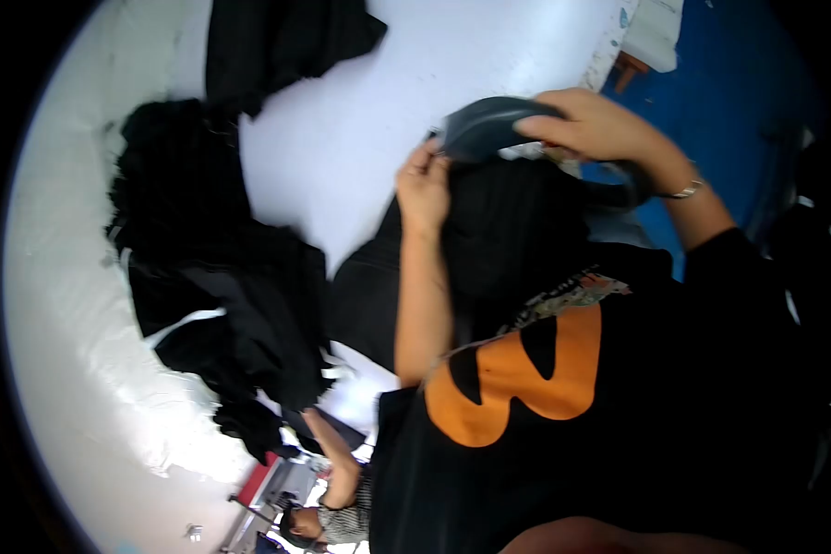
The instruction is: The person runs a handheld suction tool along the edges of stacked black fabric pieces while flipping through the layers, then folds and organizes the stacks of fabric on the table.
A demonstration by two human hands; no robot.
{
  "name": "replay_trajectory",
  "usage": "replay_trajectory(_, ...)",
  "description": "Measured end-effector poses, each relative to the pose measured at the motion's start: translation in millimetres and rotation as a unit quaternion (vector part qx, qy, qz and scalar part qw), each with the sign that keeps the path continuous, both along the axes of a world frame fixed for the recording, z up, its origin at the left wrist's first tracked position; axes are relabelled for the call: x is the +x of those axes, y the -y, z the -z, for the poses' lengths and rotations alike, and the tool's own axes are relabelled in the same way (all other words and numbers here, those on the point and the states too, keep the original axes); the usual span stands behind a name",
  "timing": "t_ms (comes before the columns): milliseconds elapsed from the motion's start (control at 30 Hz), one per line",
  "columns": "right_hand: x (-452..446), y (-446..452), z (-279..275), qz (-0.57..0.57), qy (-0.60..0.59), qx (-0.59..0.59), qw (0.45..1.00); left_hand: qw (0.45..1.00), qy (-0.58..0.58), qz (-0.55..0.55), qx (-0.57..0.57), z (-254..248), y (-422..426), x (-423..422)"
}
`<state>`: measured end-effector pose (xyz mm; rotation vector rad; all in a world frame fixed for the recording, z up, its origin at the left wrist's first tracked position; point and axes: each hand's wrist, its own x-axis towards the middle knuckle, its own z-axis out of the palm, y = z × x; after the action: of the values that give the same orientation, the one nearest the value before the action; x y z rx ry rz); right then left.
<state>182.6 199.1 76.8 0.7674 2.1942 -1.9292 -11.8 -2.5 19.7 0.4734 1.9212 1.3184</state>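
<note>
My right hand [586, 125], with a bracelet at the wrist, is wrapped round a curved dark grey handheld device [489, 127]. The device is somewhat blurred and its exact kind is unclear. My left hand [423, 189] meets its far end, fingers pinched together close to the tip; what they hold there is too small to make out. Beneath both hands a black garment [517, 217] lies bunched at the table edge against my body. Part of it is hidden by my left forearm and the device.
More black garments [240, 295] lie heaped along the left of the white table [342, 166], with another black piece [286, 46] at the far side. A co-worker's arm [332, 452] reaches to the heap from below. Blue floor [729, 83] shows at right.
</note>
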Motion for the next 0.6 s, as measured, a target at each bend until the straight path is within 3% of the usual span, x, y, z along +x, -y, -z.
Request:
replay_trajectory(133, -29, 17, 11, 0.115, 0.026, -0.067, 0.991, 1.0, 0.007, 0.005, 0.021, 10, 9, -6)
replay_trajectory(233, -2, -5, 9, 0.062, -0.01, 0.02, 0.998, 1.0, 0.013, -0.014, 0.001, 3, 6, -5)
replay_trajectory(300, -6, 8, 1, 0.05, 0.07, 0.029, 0.996, 1.0, -0.002, -0.003, -0.003, 8, 2, -9)
replay_trajectory(367, -24, 20, 5, 0.025, 0.07, 0.031, 0.997, 0.998, -0.038, 0.03, -0.035, 11, 5, -12)
replay_trajectory(433, -31, 17, 10, 0.102, 0.05, -0.025, 0.993, 0.999, -0.039, -0.016, -0.019, 7, 3, -7)
replay_trajectory(500, -18, 6, -3, 0.116, 0.057, 0.056, 0.99, 0.999, 0.008, -0.03, -0.04, 1, 4, -8)
replay_trajectory(600, -9, 7, -8, 0.038, 0.042, 0.064, 0.996, 1.0, 0.006, -0.02, -0.017, 3, 4, -8)
